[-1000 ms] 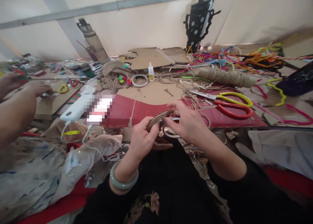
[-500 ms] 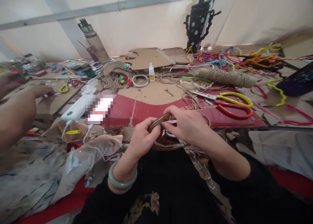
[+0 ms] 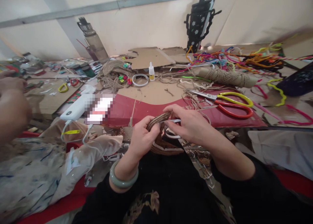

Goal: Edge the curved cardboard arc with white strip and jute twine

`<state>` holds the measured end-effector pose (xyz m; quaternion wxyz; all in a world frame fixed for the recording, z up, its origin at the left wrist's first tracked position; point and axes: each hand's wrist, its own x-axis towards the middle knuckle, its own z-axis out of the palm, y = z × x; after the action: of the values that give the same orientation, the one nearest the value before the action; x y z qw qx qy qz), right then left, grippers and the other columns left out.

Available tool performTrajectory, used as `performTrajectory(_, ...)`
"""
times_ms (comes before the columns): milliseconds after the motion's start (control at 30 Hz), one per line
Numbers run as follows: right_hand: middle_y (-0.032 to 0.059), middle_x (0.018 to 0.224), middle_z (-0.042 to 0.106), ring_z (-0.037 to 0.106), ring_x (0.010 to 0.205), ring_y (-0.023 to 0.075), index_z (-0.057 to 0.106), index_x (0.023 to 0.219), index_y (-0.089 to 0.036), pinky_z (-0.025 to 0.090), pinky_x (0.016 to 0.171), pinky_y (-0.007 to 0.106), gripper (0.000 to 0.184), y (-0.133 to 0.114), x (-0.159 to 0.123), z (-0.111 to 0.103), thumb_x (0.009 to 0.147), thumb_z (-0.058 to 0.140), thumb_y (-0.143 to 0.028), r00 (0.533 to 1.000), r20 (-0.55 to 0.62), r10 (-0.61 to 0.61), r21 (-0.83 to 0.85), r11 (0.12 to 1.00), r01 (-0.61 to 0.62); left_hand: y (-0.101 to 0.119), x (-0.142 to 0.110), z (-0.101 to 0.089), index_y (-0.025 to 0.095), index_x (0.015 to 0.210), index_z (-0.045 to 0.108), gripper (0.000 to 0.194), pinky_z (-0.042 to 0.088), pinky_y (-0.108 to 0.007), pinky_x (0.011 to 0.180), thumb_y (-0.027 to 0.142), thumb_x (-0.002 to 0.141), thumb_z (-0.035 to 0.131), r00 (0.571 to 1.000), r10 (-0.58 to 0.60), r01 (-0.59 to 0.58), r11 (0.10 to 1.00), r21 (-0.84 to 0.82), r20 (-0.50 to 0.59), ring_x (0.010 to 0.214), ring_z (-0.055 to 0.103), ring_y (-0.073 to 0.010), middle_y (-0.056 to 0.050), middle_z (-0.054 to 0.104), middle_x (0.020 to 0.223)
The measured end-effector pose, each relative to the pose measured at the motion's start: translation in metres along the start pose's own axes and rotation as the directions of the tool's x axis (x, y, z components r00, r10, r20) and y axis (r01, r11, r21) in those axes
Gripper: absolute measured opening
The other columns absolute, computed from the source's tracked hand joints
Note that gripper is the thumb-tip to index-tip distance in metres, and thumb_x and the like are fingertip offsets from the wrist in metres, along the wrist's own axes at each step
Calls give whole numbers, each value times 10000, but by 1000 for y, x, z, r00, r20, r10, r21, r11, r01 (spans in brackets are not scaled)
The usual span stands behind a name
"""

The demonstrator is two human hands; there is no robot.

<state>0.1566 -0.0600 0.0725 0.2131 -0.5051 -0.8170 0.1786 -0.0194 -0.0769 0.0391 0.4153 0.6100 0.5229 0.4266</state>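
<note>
Surface (image 3: 156,95): cardboard sheets cover it from near to far; craft litter lies all over it.
Red board (image 3: 137,111): a flat red sheet at the near edge of the surface, just beyond both hands.
Co-worker's arm (image 3: 11,110): at the far left edge, a second person's forearm over the left part of the surface, blurred.
Twine bundle (image 3: 227,76): a thick roll of jute lying on its side, right of centre, far from the hands.
Pipe cleaners (image 3: 244,59): a bright tangle at the far right, behind the twine bundle.
Water bottle (image 3: 94,41): stands tilted against the far wall, left of centre.
Scissors (image 3: 230,103): yellow and red handles, blades pointing left, on the red board just right of the right hand.
Power bank (image 3: 74,110): white, on the left end of the red board, with a cable hanging off it.
Right hand (image 3: 189,124): clenched in a pinch on the right end of the twine-wrapped ring, with a white strip under its fingertips.
Left hand (image 3: 143,137): curled around the left part of the twine-wrapped ring, thumb on top; a pale green bangle (image 3: 123,180) sits on the wrist.
Twine-wrapped ring (image 3: 160,118): held between both hands above the lap, near the front edge of the surface; its lower arc shows below the hands.
White hoop (image 3: 140,80): lies flat, far centre.
Glue bottle (image 3: 151,71): small, white, upright, just right of the white hoop.
</note>
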Motion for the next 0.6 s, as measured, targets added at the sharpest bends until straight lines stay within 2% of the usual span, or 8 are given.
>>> performTrajectory(233, 41, 939, 731, 682, 880, 213, 587, 1089, -202, 437, 728, 291, 263, 2, 2, -1, 846, 510, -264, 999, 11, 46, 46, 998, -47, -1, 0, 2, 155, 753, 607, 168, 357, -188, 512, 309, 809, 566, 1000, -19, 19, 998, -57, 9, 532, 422, -75, 41, 507, 581)
performTrajectory(400, 46, 914, 728, 668, 838, 196, 605, 1032, -186, 433, 713, 286, 228, 3, 7, 0, 843, 497, -251, 998, 26, 52, 88, 995, -54, -4, 0, 3, 155, 781, 623, 171, 370, -192, 522, 319, 802, 582, 1000, -22, 21, 996, -92, -17, 540, 433, -80, 34, 528, 596)
performTrajectory(600, 48, 932, 731, 662, 839, 182, 626, 988, -180, 434, 707, 273, 205, 4, 11, -4, 826, 511, -230, 996, 64, 67, 135, 988, -75, -9, 1, 2, 154, 791, 632, 190, 388, -187, 530, 340, 805, 594, 999, -52, 53, 987, -150, 14, 553, 463, -80, 26, 572, 623)
